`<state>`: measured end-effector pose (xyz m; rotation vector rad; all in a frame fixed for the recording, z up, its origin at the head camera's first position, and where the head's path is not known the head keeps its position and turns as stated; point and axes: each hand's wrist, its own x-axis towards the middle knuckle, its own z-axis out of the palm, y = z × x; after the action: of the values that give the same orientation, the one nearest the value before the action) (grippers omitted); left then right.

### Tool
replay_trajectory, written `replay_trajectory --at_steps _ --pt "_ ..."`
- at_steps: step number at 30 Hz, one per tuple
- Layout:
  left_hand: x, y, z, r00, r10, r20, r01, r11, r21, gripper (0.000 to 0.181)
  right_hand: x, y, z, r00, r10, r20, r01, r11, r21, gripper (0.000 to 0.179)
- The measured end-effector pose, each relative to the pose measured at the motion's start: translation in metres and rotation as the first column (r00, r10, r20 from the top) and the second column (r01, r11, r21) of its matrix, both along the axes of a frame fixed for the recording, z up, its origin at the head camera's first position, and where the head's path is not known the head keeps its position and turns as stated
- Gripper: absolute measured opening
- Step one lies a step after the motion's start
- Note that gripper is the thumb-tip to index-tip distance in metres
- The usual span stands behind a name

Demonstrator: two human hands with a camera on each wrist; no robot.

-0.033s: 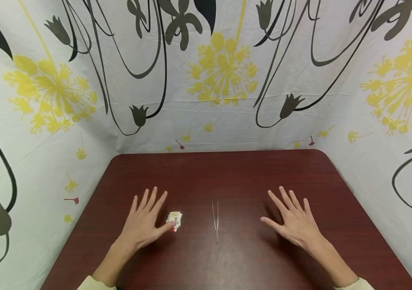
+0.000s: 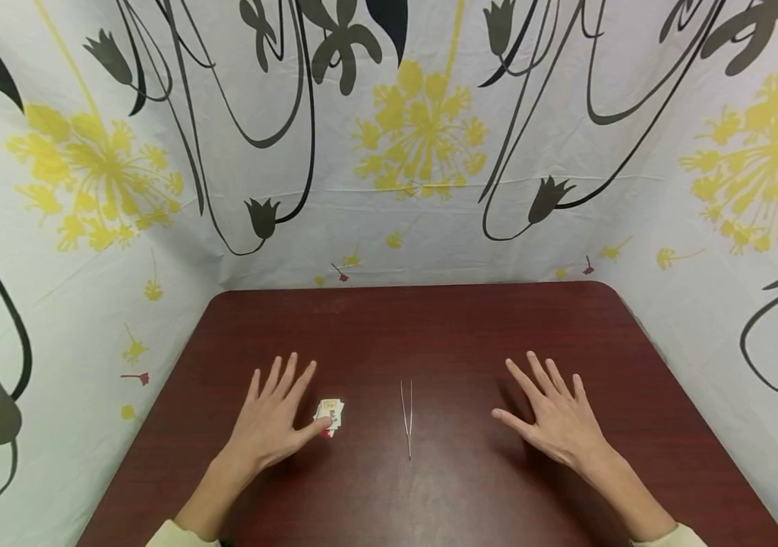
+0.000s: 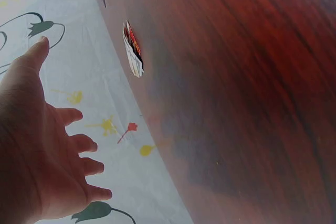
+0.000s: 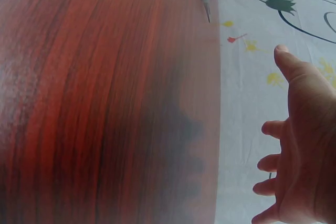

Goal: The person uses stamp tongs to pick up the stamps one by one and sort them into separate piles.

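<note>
Metal tweezers point(image 2: 409, 444) lie near the middle of the table, their tips spread and pointing away from me. To their left is a small pile of pale printed paper pieces point(image 2: 330, 407) with a bit of red. In the left wrist view, the pile point(image 3: 132, 51) looks slightly bent and uneven. My left hand point(image 2: 267, 429) hovers above the table, fingers spread, its thumb overlapping the pile in the head view but apart from it in the wrist view. My right hand point(image 2: 562, 427) hovers right of the tweezers, fingers spread, holding nothing.
The dark reddish-brown wooden table point(image 2: 430, 327) has rounded far corners. A white cloth point(image 2: 430, 251) printed with grey and yellow flowers hangs behind it and along both sides.
</note>
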<state>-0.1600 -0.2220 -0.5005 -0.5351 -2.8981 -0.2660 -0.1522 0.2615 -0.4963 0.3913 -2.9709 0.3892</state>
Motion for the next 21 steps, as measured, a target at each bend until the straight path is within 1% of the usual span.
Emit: replay_trajectory --at_steps 7,11,14,17,19,21 --pt "0.002 0.001 0.0 0.999 0.009 0.031 -0.01 1.0 0.023 0.101 0.001 -0.001 -0.002 1.0 0.01 0.004 -0.009 1.0 -0.023 0.091" --pt "0.003 -0.001 -0.001 0.999 0.01 0.052 -0.012 0.999 0.041 0.1 -0.001 -0.005 -0.004 0.999 0.036 -0.006 -0.036 0.998 -0.056 0.091" --pt "0.004 -0.002 -0.002 0.997 -0.013 0.074 0.007 0.997 0.073 0.099 -0.002 -0.011 -0.004 0.997 0.074 -0.004 -0.074 0.993 -0.094 0.091" --pt "0.004 -0.003 -0.003 0.994 -0.049 0.102 0.037 0.992 0.118 0.097 -0.005 -0.018 -0.004 0.992 0.124 -0.008 -0.124 0.983 -0.135 0.09" --pt "0.004 -0.003 -0.004 0.989 -0.071 0.126 0.052 0.988 0.148 0.096 -0.007 -0.023 -0.004 0.987 0.158 -0.028 -0.16 0.975 -0.155 0.09" --pt "0.005 -0.002 -0.006 0.986 -0.087 0.142 0.062 0.983 0.171 0.096 -0.009 -0.028 -0.005 0.98 0.189 -0.066 -0.197 0.966 -0.164 0.09"
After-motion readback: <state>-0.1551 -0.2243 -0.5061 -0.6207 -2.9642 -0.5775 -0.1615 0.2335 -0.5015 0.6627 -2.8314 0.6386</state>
